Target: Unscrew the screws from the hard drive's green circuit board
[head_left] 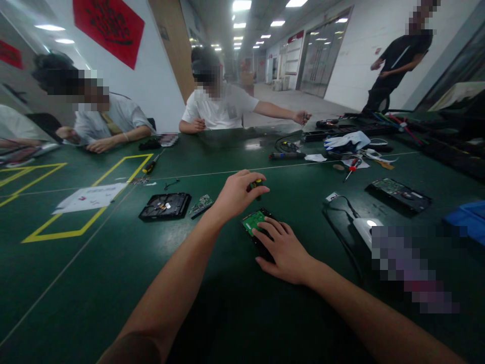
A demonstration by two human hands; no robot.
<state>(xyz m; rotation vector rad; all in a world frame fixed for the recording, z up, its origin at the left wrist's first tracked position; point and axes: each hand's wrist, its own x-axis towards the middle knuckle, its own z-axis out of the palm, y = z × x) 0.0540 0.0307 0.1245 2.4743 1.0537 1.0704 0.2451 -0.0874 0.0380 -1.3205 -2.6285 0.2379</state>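
Observation:
A black hard drive with a green circuit board (253, 221) on top lies on the dark green table (113, 283) in front of me. My right hand (285, 251) rests on the drive's near side, fingers spread and pressing it down. My left hand (238, 194) hovers just above the drive's far end, fingers closed round a small screwdriver with a yellow and black handle (256, 184) that points down at the board.
An opened black drive (165, 206) and a loose green board (201, 205) lie to the left. Another drive (399, 194), a white charger with cable (364, 226), a blue bin (468, 217) and tools sit to the right. Two people sit across the table; one stands at far right.

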